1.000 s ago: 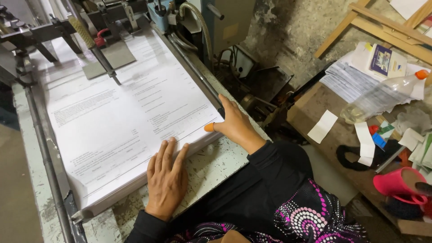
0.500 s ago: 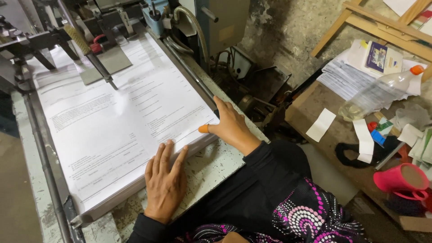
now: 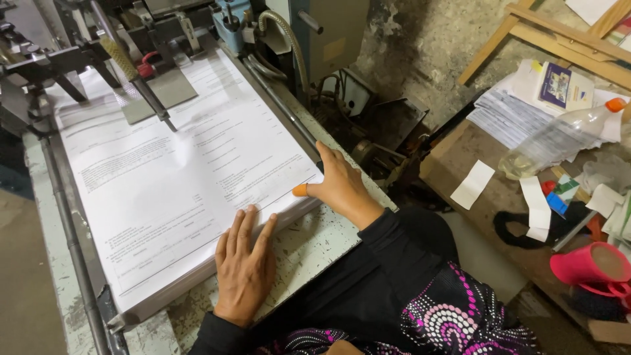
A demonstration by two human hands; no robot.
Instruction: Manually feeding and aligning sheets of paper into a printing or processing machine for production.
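A thick stack of large printed paper sheets [image 3: 171, 177] lies on the feed table of a printing machine [image 3: 309, 246]. My left hand [image 3: 244, 266] rests flat against the stack's near edge, fingers spread and tips touching the paper. My right hand [image 3: 338, 184] presses against the stack's right near corner, with an orange rubber cap on the thumb touching the top sheets. Neither hand grips anything.
Machine arms and rollers [image 3: 131, 59] overhang the far end of the stack, and a metal rail [image 3: 72, 243] runs along its left side. To the right, a wooden bench [image 3: 460, 151] holds paper strips, a plastic bottle [image 3: 559, 135], printed sheets and a pink cup [image 3: 588, 263].
Both hands stay pressed on the same spots of the stack. The view has shifted slightly; nothing else has visibly moved.
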